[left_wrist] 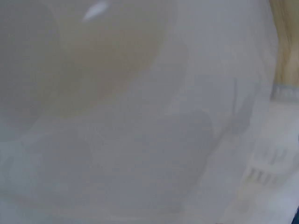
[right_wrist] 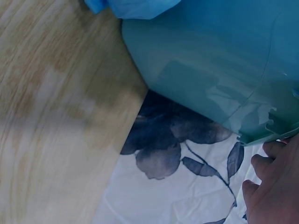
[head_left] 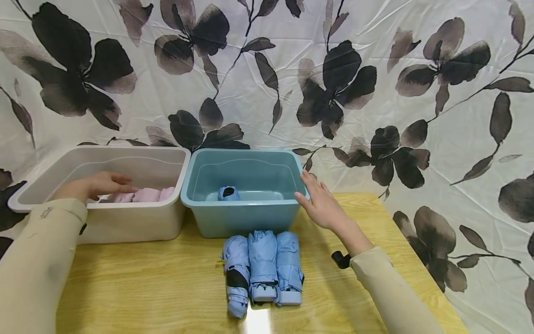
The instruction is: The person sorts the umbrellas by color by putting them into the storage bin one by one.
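Note:
In the head view my left hand (head_left: 101, 183) reaches over the near rim of the off-white bin (head_left: 129, 222). Its extended fingers lie right at several pink rolled bundles (head_left: 147, 195) inside. My right hand (head_left: 321, 204) is at the right rim of the blue bin (head_left: 244, 218), fingers straight and spread. The right wrist view shows those fingers (right_wrist: 261, 163) by the rim. A rolled blue bundle (head_left: 229, 193) sits in the blue bin. Three folded blue umbrellas (head_left: 263, 266) lie side by side in front of it. Only blurred pale plastic fills most of the left wrist view.
Both bins stand side by side on a wood-grain table (head_left: 158, 287). Behind them hangs a white cloth (head_left: 267, 28) with dark flowers. The table's right edge (head_left: 421, 269) runs diagonally past my right forearm.

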The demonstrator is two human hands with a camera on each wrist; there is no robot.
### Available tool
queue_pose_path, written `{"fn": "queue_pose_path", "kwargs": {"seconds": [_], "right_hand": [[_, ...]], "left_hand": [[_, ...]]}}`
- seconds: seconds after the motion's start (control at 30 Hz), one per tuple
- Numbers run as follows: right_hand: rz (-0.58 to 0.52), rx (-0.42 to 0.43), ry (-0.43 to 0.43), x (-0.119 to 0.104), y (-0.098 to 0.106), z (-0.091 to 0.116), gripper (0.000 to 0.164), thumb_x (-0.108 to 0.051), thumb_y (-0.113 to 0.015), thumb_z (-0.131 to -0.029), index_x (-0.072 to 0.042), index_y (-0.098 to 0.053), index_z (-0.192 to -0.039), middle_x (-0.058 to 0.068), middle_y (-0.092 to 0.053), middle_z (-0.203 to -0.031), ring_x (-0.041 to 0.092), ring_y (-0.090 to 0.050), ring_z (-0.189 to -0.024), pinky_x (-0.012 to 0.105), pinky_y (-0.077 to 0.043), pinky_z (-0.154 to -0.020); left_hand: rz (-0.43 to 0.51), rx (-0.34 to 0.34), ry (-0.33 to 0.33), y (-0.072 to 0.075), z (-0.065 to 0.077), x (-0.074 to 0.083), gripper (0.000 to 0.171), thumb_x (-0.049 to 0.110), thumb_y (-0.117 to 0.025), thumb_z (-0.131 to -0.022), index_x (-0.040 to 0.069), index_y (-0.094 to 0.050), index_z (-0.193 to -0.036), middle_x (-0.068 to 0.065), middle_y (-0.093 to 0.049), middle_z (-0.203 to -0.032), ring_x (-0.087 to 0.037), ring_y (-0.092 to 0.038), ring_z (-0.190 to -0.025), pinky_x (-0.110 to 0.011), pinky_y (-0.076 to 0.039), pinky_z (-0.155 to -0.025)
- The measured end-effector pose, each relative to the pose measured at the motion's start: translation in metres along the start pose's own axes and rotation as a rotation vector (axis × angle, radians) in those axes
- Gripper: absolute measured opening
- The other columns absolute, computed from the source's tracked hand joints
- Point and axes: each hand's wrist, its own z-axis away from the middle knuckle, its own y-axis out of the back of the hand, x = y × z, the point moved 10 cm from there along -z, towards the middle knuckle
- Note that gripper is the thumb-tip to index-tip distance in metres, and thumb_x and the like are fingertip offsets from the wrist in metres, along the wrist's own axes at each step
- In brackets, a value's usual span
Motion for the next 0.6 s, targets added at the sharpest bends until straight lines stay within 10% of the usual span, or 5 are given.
{"fn": "queue_pose_path", "kwargs": {"seconds": [0.3, 0.6], "right_hand": [[0.0, 0.001, 0.003, -0.002, -0.001, -0.001, 0.073, -0.052, -0.036, -0.111, -0.006, -0.021, -0.166, 0.01, -0.016, -0.174, 0.031, -0.015, -0.16, 0.056, -0.007, -0.128], [-0.011, -0.003, -0.001, -0.001, 0.0, -0.001, 0.073, -0.053, -0.035, -0.111, -0.006, -0.02, -0.166, 0.009, -0.014, -0.174, 0.031, -0.014, -0.16, 0.056, -0.007, -0.128]], "left_hand": [[-0.026, 0.238, -0.196, 0.017, 0.018, 0.046, 0.063, 0.031, -0.055, -0.108, -0.015, -0.041, -0.147, -0.042, -0.049, -0.141, -0.057, -0.053, -0.124, -0.064, -0.051, -0.096], [0.037, 0.546, -0.304, 0.017, 0.07, 0.106, 0.054, 0.036, -0.059, -0.107, -0.004, -0.054, -0.143, -0.03, -0.056, -0.138, -0.045, -0.059, -0.115, -0.054, -0.049, -0.087]]}}
